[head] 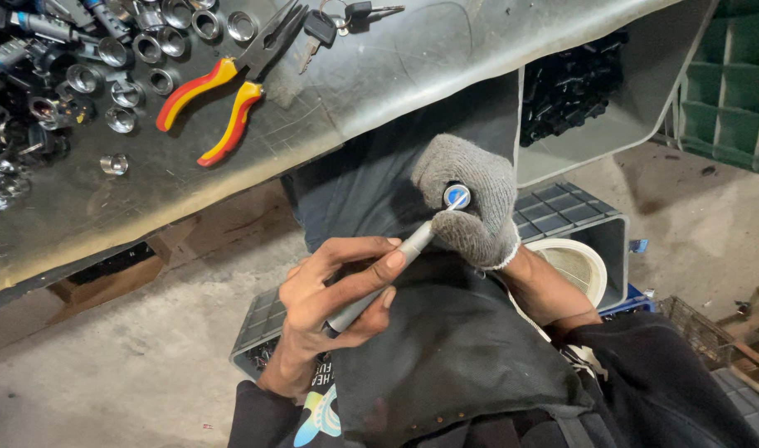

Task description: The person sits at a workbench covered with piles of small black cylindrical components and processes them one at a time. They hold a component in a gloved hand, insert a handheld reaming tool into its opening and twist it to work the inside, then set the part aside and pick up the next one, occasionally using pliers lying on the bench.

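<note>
Landmark: the small round part (457, 196), which everything below is placed from.
Sockets: a heap of shiny metal sockets (122, 75) lies on my desk (379, 75), far up and left of the round part.
Pliers: long-nose pliers (230, 91) with red and yellow grips lie on the desk, up and left of the round part, just beside the sockets.
Keys: a bunch of keys (338, 18) lies on the desk, well above the round part and a little left of it.
Left hand: my bare left hand (338, 290) sits down and left of the round part, wrist bent, palm turned inward, over the dark cloth on my lap.
Left fingers: curled snugly around a grey pen-like tool (379, 278), thumb on top.
Tool: it slants up and right, and its pale tip touches the lower left edge of the round part.
Right hand: my right hand (471, 203), in a grey knitted glove, comes up from the lower right with the forearm bare.
Right fingers: wrapped closed around the round part, so only its end face peeks out.
Round part: dark rim, blue centre with a white streak, facing up at me.
Crate: a grey plastic crate (587, 224) stands on the floor right of the round part.
</note>
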`<state>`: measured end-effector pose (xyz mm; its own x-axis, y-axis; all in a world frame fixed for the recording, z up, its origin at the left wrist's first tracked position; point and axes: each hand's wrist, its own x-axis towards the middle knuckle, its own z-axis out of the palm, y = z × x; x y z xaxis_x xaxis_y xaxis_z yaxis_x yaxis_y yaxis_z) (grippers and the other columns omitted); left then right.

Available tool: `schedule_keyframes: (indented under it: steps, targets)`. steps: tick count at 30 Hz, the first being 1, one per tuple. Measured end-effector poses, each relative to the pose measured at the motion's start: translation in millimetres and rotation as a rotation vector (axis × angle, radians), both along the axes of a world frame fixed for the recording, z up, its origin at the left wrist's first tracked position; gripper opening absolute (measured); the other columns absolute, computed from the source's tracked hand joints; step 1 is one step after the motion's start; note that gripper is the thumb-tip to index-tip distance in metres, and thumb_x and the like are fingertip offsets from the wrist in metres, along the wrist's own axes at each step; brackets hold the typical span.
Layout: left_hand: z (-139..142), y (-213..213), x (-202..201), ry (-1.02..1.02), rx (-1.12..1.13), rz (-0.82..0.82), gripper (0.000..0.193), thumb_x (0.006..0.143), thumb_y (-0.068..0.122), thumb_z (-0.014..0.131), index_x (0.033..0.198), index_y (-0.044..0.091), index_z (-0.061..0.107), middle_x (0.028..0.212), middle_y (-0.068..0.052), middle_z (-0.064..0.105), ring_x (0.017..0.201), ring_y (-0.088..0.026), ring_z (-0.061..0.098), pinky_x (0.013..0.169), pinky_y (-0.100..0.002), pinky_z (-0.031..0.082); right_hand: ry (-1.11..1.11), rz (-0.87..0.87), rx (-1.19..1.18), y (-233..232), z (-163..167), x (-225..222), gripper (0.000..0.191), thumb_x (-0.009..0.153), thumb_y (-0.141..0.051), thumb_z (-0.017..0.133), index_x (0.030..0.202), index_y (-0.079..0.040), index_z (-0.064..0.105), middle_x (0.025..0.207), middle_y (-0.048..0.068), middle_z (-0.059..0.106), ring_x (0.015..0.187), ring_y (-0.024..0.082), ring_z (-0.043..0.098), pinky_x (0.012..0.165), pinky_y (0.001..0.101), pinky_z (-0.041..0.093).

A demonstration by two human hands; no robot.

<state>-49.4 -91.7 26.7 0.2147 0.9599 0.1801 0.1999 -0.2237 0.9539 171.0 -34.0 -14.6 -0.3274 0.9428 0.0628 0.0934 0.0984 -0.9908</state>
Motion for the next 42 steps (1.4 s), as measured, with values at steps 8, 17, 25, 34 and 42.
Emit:
schedule_keyframes:
  steps: [8,17,25,34,42]
  targets:
    - [-0.5,-2.0,-2.2,0.023,0.004,-0.011,0.042,0.078,-0.003,0.079,0.118,0.006,0.073,0.116,-0.013,0.071,0.091,-0.02,0.078,0.077,-0.027,0.065,-0.038,0.0,0.002,1.4,1.7,-0.6,0.043,0.094,-0.044,0.072,0.085,-0.004,0.06,0.084,0.009,0.058,0.078,0.025,0.063,0.07,0.0336,0.049]
    - [-13.3,-1.7,3.7,-0.012,0.013,-0.047,0.039,0.076,-0.002,0.078,0.115,0.003,0.074,0.111,-0.014,0.074,0.085,-0.019,0.078,0.069,-0.026,0.061,0.059,0.01,0.027,4.5,0.9,-3.1,0.032,0.094,-0.026,0.069,0.073,-0.006,0.057,0.066,0.005,0.054,0.062,0.021,0.059,0.053,0.0285,0.045]
    - [-18.2,-18.7,20.6,0.01,0.077,0.023,0.031,0.082,-0.004,0.074,0.113,-0.003,0.073,0.108,-0.021,0.072,0.082,-0.021,0.078,0.069,-0.027,0.063,-0.192,0.049,0.108,-2.6,-8.0,0.9,0.025,0.093,-0.02,0.058,0.07,-0.008,0.053,0.071,0.008,0.058,0.062,0.024,0.06,0.056,0.0325,0.044]
    - [-16.0,-12.0,27.4,-0.01,-0.005,-0.01,0.03,0.093,0.002,0.074,0.122,0.004,0.074,0.112,-0.013,0.069,0.084,-0.016,0.074,0.069,-0.024,0.062,-0.175,0.042,0.228,3.0,-16.1,1.0,0.032,0.09,-0.029,0.064,0.068,-0.008,0.053,0.067,0.008,0.057,0.061,0.025,0.062,0.054,0.0329,0.044]
    - [5.4,-11.7,20.3,-0.111,-0.392,-0.184,0.058,0.088,0.011,0.077,0.14,-0.006,0.056,0.114,-0.019,0.064,0.1,-0.022,0.067,0.084,-0.031,0.057,-0.124,0.011,0.251,4.8,-16.2,3.9,0.023,0.097,-0.017,0.057,0.075,-0.009,0.056,0.073,0.009,0.058,0.067,0.026,0.064,0.057,0.0335,0.049]
